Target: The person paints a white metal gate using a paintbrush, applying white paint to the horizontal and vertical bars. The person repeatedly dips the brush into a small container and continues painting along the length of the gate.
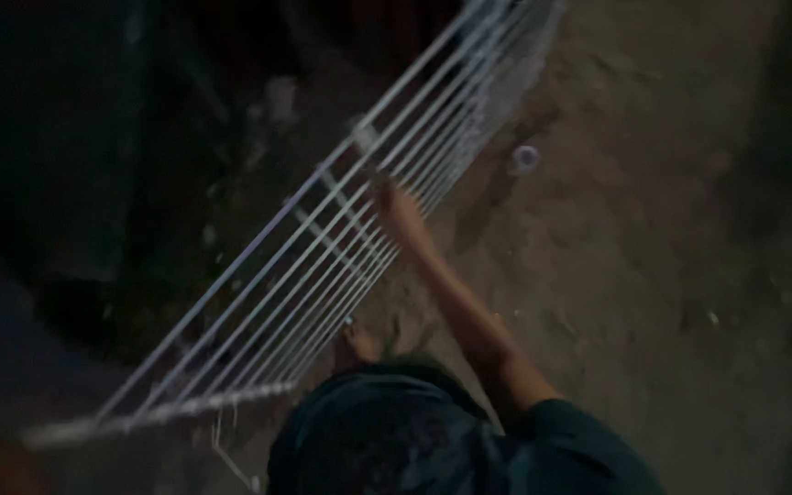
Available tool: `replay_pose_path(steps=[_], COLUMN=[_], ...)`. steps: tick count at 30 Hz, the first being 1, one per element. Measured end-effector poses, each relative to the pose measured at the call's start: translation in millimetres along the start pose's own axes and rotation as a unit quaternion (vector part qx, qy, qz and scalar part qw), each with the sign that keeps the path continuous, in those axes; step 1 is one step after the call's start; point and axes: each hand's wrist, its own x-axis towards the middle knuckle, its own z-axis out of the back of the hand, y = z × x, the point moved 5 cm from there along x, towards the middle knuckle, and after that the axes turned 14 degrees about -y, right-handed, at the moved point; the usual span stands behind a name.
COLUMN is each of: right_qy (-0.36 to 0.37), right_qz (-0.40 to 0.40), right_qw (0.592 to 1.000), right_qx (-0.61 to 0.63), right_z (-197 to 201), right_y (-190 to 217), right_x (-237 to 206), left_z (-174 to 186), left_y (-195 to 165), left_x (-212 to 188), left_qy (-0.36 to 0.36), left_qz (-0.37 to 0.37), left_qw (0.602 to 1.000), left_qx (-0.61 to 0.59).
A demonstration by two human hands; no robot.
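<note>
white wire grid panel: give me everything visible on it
The white wire grid panel looks like painted metal: many long parallel rods joined by a few cross bars, with a thicker outer frame. It runs diagonally from lower left to upper right, tilted over dark dirt ground. A hand on an outstretched bare arm touches its right edge near the middle; which hand it is and how it grips are blurred. A small round pale object lies just off that edge.

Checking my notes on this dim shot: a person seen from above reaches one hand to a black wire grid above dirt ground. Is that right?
Not quite: the head view shows the wire grid is white, not black. The rest holds: the person's hand reaches to it, above dirt ground.
</note>
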Motion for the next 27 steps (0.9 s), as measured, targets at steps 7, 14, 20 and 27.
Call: replay_pose_path(steps=[7, 14, 20, 27], right_qy=[0.187, 0.139, 0.034, -0.013], right_qz=[-0.039, -0.112, -0.233, -0.317], right_qw=[0.982, 0.970, 0.957, 0.914], right_qx=[0.012, 0.163, 0.170, 0.254], right_z=[-4.0, 20.0, 25.6, 31.1], right_y=[89.8, 79.3, 29.7, 13.2], right_x=[-92.1, -111.0, -137.0, -156.8], left_z=[-25.2, 2.7, 51.9, 73.2], left_y=[-135.1, -135.1, -202.9, -226.5], left_x=[76.9, 49.9, 64.7, 63.4], left_qy=[0.032, 0.079, 0.151, 0.072], left_qz=[-0.012, -0.020, -0.036, -0.067], left_qw=[0.999, 0.987, 0.966, 0.955], left_qx=[-0.042, -0.138, -0.206, -0.278])
